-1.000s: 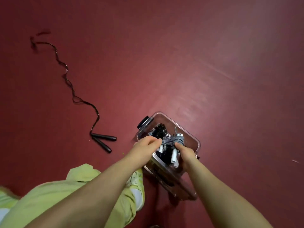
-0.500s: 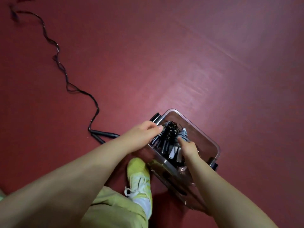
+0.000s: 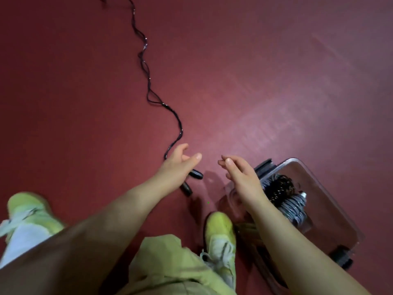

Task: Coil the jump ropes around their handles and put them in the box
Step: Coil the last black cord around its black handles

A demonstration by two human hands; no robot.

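A clear plastic box point(image 3: 331, 201) with black latches stands on the red floor at the right. Inside it lie coiled ropes: a black bundle point(image 3: 279, 188) and a grey bundle point(image 3: 294, 207). A black jump rope point(image 3: 148, 81) snakes loose across the floor from the top of the view, and its two black handles point(image 3: 192, 179) lie side by side near the middle. My left hand point(image 3: 177, 167) hovers just above those handles, fingers relaxed and spread, holding nothing. My right hand point(image 3: 240, 175) is out of the box, beside its left wall, fingers loosely bent and empty.
My two yellow-green shoes point(image 3: 221, 233) and trouser legs point(image 3: 170, 267) fill the bottom of the view; the right shoe stands close against the box's near corner. Red floor stretches all around.
Both hands have come out of the box and let go of the coiled ropes. The left hand has moved over to the loose rope's handles; the view has swung left.
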